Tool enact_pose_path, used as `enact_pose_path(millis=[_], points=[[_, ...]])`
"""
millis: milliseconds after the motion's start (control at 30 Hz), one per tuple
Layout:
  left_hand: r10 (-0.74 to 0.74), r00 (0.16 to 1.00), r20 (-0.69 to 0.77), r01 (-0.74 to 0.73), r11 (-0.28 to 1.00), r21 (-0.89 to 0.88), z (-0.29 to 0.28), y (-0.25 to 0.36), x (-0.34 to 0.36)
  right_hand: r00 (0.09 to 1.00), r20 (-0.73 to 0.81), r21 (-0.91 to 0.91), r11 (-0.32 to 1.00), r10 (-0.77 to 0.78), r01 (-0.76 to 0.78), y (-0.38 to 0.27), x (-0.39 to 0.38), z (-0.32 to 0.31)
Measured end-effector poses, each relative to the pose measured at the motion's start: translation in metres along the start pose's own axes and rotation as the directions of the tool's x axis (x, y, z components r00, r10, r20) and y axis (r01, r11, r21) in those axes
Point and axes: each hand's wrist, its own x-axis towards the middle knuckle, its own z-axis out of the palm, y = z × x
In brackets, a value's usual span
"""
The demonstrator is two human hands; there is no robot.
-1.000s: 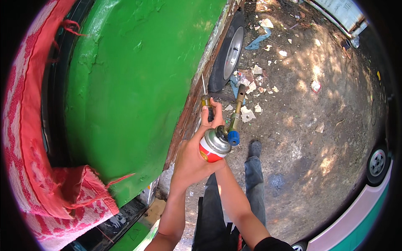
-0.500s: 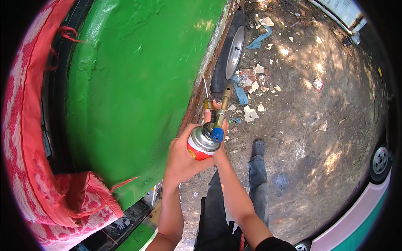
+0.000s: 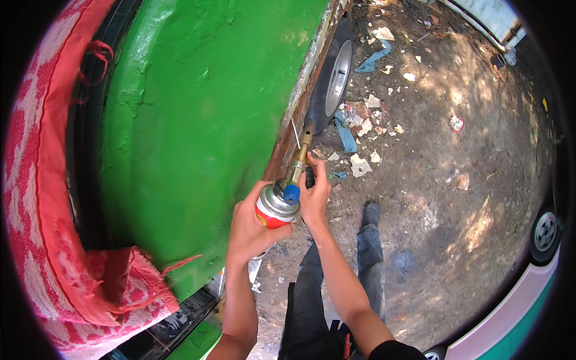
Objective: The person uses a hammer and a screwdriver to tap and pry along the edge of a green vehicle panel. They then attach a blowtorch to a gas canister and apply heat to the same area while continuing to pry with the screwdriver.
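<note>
My left hand (image 3: 247, 231) is wrapped round a red and white gas canister (image 3: 277, 209) with a silver top. A brass blowtorch head (image 3: 303, 150) with a blue knob (image 3: 291, 194) is fitted on it, its nozzle pointing away from me along the panel's edge. No flame shows. My right hand (image 3: 316, 195) is closed round a screwdriver (image 3: 296, 133) just right of the torch. Its thin metal shaft reaches up by the rusty brown edge (image 3: 282, 147) of the green panel (image 3: 192, 132); whether it touches cannot be told. The torch hides part of the handle.
A wheel (image 3: 339, 78) stands past the panel's edge. Paint flakes (image 3: 360, 166) and blue cloth strips (image 3: 345, 133) lie on the dirt ground (image 3: 444, 198). A red and pink cloth (image 3: 51, 198) hangs at left. Another vehicle (image 3: 504, 312) is at lower right.
The torch and canister have shifted slightly left, and the nozzle has swung left towards the panel's edge. My right hand has come apart from the canister, still holding the screwdriver.
</note>
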Motion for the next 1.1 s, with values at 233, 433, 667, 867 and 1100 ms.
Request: enact_pose_path(millis=[233, 433, 667, 867, 1100], points=[[0.060, 0.998, -0.006, -0.060, 0.996, 0.067, -0.001, -0.004, 0.001, 0.999, 0.034, 0.025, 1.000, -0.002, 0.001, 0.002, -0.007, -0.002], [0.051, 0.996, 0.073, -0.057, 0.995, 0.082, 0.004, 0.003, 0.006, 0.997, 0.029, -0.003, 0.997, 0.071, -0.071, 0.005, -0.003, -0.003], [0.064, 0.995, 0.072, -0.073, 0.988, 0.136, 0.002, -0.001, 0.008, 0.996, 0.029, -0.001, 0.997, 0.082, -0.082, -0.003, 0.008, 0.000], [0.066, 0.996, 0.053, -0.072, 0.988, 0.136, 0.000, -0.003, 0.008, 0.999, 0.039, 0.006, 1.000, -0.008, 0.007, 0.001, 0.006, -0.004], [0.073, 0.997, 0.003, -0.073, 0.988, 0.137, 0.002, -0.011, 0.009, 0.999, -0.021, 0.022, 0.999, -0.030, 0.030, 0.003, 0.013, -0.001]])
